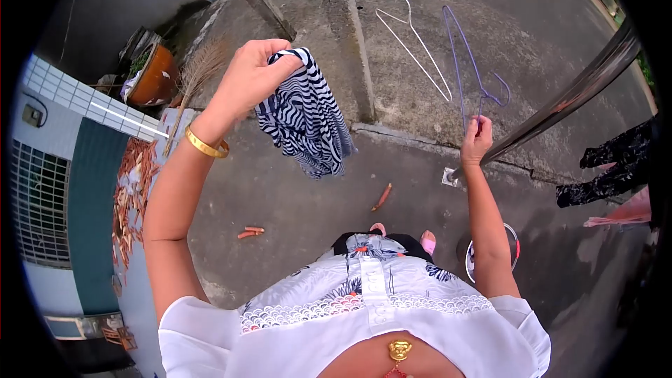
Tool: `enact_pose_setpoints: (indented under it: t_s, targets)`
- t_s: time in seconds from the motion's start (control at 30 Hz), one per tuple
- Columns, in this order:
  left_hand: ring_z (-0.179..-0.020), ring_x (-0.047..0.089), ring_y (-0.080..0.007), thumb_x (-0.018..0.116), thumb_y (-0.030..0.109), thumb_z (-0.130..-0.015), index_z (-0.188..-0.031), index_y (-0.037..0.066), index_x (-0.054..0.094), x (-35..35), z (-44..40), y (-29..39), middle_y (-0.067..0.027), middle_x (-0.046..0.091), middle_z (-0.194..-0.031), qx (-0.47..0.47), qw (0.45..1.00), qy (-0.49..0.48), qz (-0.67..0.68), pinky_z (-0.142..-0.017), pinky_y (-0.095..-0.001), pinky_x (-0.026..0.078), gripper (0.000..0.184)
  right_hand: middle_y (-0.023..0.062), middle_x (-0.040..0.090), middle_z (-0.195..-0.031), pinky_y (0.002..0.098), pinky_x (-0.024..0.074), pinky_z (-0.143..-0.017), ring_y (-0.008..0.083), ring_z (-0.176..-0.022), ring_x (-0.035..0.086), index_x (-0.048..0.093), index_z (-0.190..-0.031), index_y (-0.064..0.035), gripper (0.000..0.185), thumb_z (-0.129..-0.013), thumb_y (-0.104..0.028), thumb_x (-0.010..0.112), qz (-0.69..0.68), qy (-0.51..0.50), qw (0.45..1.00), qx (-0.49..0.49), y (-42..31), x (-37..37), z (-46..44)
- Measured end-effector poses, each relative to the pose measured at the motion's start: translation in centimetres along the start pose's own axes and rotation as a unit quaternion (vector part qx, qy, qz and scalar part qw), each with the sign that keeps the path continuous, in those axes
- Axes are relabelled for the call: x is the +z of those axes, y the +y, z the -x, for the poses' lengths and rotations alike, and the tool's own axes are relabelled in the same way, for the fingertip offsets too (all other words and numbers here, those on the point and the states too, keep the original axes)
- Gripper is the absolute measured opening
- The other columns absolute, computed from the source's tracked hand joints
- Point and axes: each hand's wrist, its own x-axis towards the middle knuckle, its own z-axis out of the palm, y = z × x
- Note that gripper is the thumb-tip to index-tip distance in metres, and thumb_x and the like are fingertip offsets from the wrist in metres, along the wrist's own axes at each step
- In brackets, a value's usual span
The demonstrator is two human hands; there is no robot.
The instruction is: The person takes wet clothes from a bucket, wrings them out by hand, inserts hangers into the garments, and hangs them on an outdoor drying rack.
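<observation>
Concrete (301, 203) spreads below. The left hand (256, 73) pinches striped cloth (304, 122) high, so it hangs loose; the right hand (477, 143), closed round a purple hanger (482, 92), leaves most of it clear.

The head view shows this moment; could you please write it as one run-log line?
left hand: holding striped cloth | right hand: holding purple hanger | striped cloth and purple hanger: apart

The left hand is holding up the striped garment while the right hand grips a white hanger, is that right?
Not quite: in the head view, the right hand grips a purple hanger, not a white one. The left hand is indeed holding up the striped garment.
</observation>
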Motion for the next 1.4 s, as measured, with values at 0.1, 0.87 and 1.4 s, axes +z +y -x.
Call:
enact_pose_setpoints:
  t_s: [0.1, 0.87, 1.4]
  targets:
    - [-0.059, 0.054, -0.004, 0.049, 0.015, -0.081, -0.08, 0.001, 0.06, 1.5, -1.0, 2.2, 0.0006, 0.06, -0.071, -0.05, 0.985, -0.058, 0.156, -0.054, -0.0187, 0.042, 0.017, -0.0004, 0.047, -0.066, 0.0195, 0.034, -0.051, 0.0051, -0.057, 0.041, 0.05, -0.092, -0.0023, 0.014, -0.081, -0.009, 0.054, -0.138, -0.042, 0.982, 0.119, -2.1, -1.7, 1.1]
    - [-0.076, 0.061, -0.0131, 0.048, 0.015, -0.086, -0.101, 0.0, 0.055, 13.1, 1.3, 18.5, -0.0074, 0.062, -0.093, -0.017, 0.841, -0.398, 0.366, -0.067, -0.0246, 0.051, 0.022, -0.0039, 0.039, -0.053, 0.0202, 0.0199, -0.038, 0.0033, -0.041, 0.027, 0.054, -0.089, 0.001, 0.022, -0.089, -0.019, 0.046, -0.36, 0.009, 0.921, -0.147, -23.2, -22.0, -3.2]
    - [-0.06, 0.059, -0.0191, 0.05, 0.01, -0.081, -0.079, -0.001, 0.057, 21.9, 11.8, 32.6, -0.0096, 0.061, -0.069, 0.07, 0.816, -0.435, 0.374, -0.057, -0.031, 0.051, 0.013, -0.0059, 0.024, -0.049, 0.0201, 0.0127, -0.037, 0.0021, -0.039, 0.016, 0.052, -0.095, 0.0055, 0.03, -0.09, -0.022, 0.041, -0.358, -0.001, 0.91, -0.208, -34.3, -40.0, -0.5]
